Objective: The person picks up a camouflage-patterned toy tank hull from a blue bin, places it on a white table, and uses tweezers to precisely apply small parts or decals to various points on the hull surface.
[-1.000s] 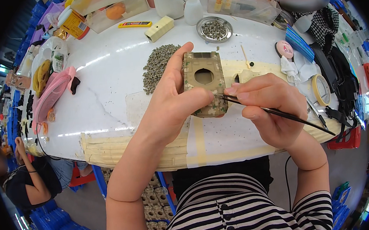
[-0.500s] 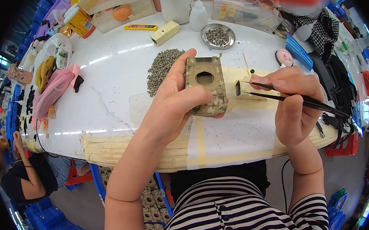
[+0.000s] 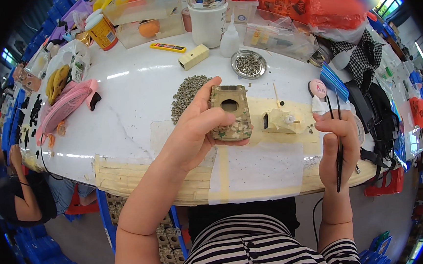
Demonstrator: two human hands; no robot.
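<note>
My left hand (image 3: 198,120) is wrapped round a camouflage-patterned model vehicle hull (image 3: 237,118), its thumb lying across the top next to a round hole. Between the fingers and thumb of my right hand (image 3: 340,145) is a pair of black tweezers (image 3: 340,152), tips pointing up and away from me, with nothing visible between them. Left of this hand, a block wrapped in cream tape (image 3: 283,120) sits on the table, a small white nozzle-like piece on its top. A heap of small grey-brown parts (image 3: 185,95) lies beyond my left hand.
A round metal dish (image 3: 249,64) holds more small parts. Near it stand a white squeeze bottle (image 3: 229,41), a white lidded canister (image 3: 207,22), a cream block (image 3: 194,57) and a yellow utility knife (image 3: 168,47). White paper (image 3: 258,173) is taped along the front edge. Another person sits at far left.
My right hand has moved down and right, off the taped block, and the tweezers have swung from pointing left to pointing up. My left hand still holds the hull.
</note>
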